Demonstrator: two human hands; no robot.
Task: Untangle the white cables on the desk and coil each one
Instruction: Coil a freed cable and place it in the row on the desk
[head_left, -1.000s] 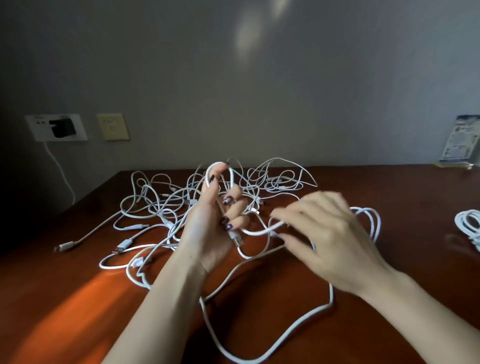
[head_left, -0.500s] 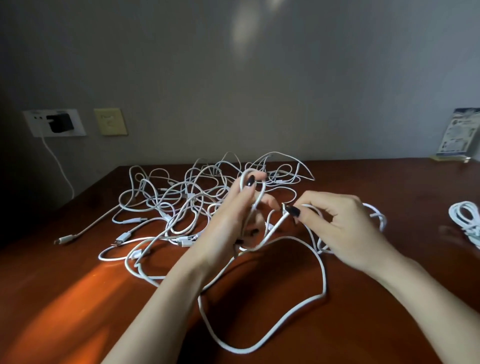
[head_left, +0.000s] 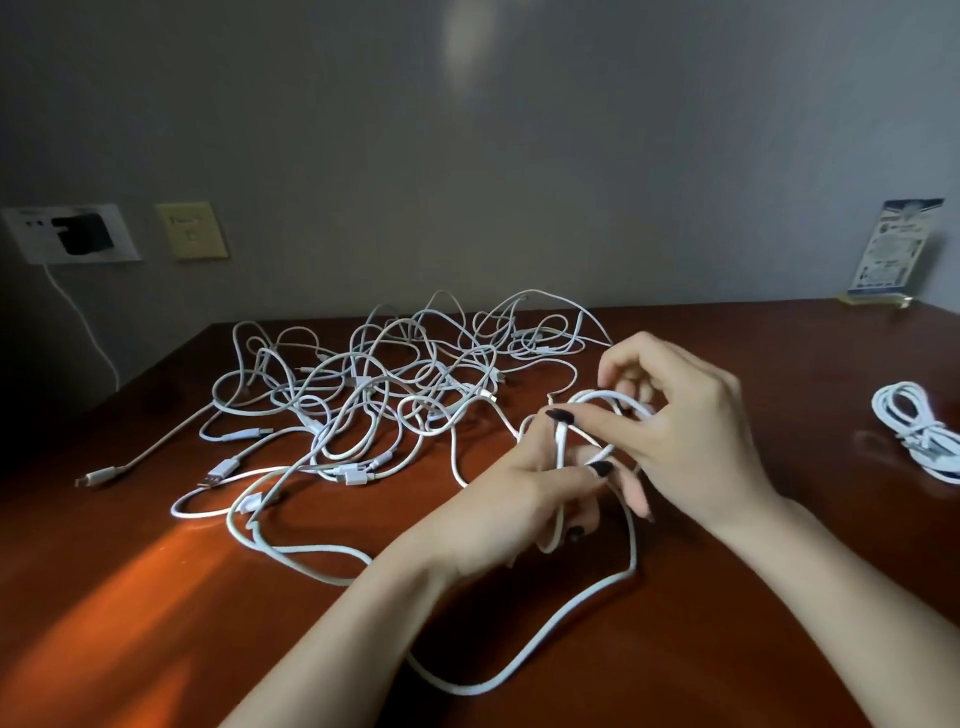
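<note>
On the desk (head_left: 737, 654), the cable tangle (head_left: 374, 410) lies at eleven o'clock, a coiled cable (head_left: 917, 434) at three, a card stand (head_left: 883, 249) at two.

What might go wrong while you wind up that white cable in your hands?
The loose tail runs past the left hand toward the tangled pile, so winding may drag and tighten knots. The loops are held only by fingers; if the right hand slips, they might spring open.

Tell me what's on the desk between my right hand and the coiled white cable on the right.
Nothing; the head view shows only bare desk between the right hand and the coiled white cable.
</note>
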